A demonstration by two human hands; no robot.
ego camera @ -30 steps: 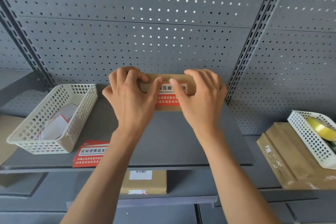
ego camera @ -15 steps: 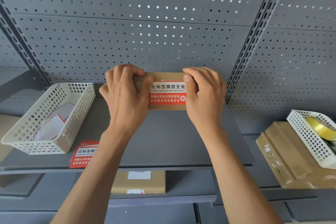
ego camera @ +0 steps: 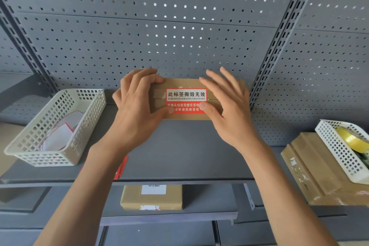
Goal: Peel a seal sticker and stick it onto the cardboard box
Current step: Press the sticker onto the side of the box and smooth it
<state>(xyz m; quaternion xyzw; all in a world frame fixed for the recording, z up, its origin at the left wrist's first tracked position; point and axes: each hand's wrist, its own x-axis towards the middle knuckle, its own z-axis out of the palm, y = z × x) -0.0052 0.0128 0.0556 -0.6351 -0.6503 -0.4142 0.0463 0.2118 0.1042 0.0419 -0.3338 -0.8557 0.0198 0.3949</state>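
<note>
A small brown cardboard box [ego camera: 180,83] lies on the grey shelf against the perforated back panel. A red and white seal sticker [ego camera: 186,99] with Chinese print lies flat across the box's top seam. My left hand [ego camera: 137,106] grips the box's left end, fingers curled over its far edge, thumb pressing the sticker's lower left corner. My right hand [ego camera: 229,110] rests at the box's right end with fingers spread and raised, its thumb tip on the sticker's lower right corner.
A white mesh basket [ego camera: 32,146] with sticker backing sheets sits at the left. A red sticker sheet [ego camera: 120,168] peeks out under my left forearm. Another taped box [ego camera: 151,197] lies on the lower shelf. At the right, a white basket [ego camera: 339,152] with a tape roll rests on stacked cardboard [ego camera: 307,166].
Both hands slid outward off the sticker, uncovering it. My right fingers have lifted and spread, and both thumbs now press the sticker's lower corners.
</note>
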